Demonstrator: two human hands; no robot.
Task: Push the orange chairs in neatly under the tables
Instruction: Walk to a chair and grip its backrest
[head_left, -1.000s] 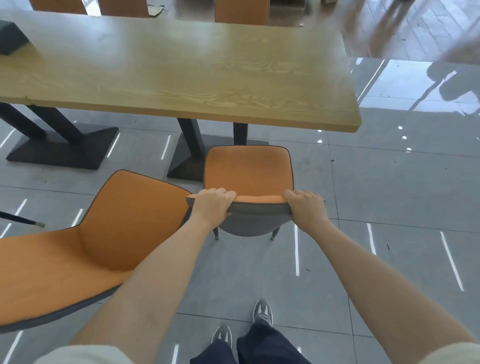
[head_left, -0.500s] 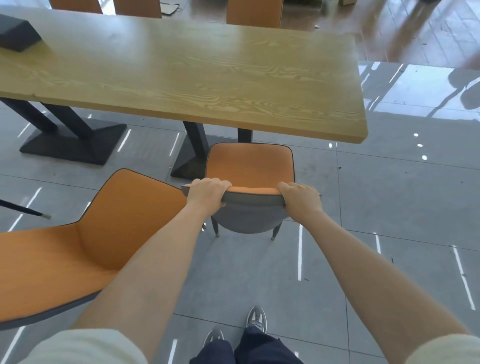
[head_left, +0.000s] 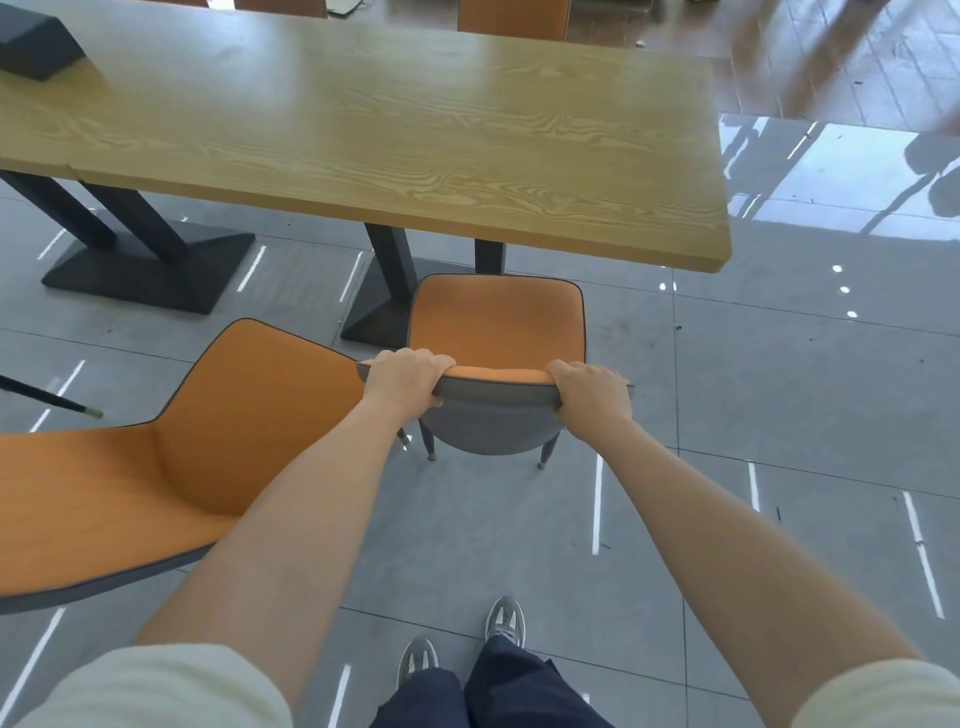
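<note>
An orange chair (head_left: 496, 322) with a grey shell back stands in front of me, its seat front close to the near edge of the long wooden table (head_left: 363, 130). My left hand (head_left: 405, 379) grips the left end of its backrest top and my right hand (head_left: 592, 392) grips the right end. A second orange chair (head_left: 156, 457) stands pulled out at my left, angled away from the table, its backrest close to my left hand.
Black table bases (head_left: 150, 265) sit on the grey tiled floor under the table. A dark box (head_left: 36, 44) rests on the table's far left. More orange chair backs (head_left: 511, 18) show beyond the table. A thin dark leg (head_left: 49, 397) pokes in from the left. My feet (head_left: 462, 644) are below.
The held chair has slid forward toward the table, its seat front now nearer the table edge. Both hands keep their grip, and I have stepped closer.
</note>
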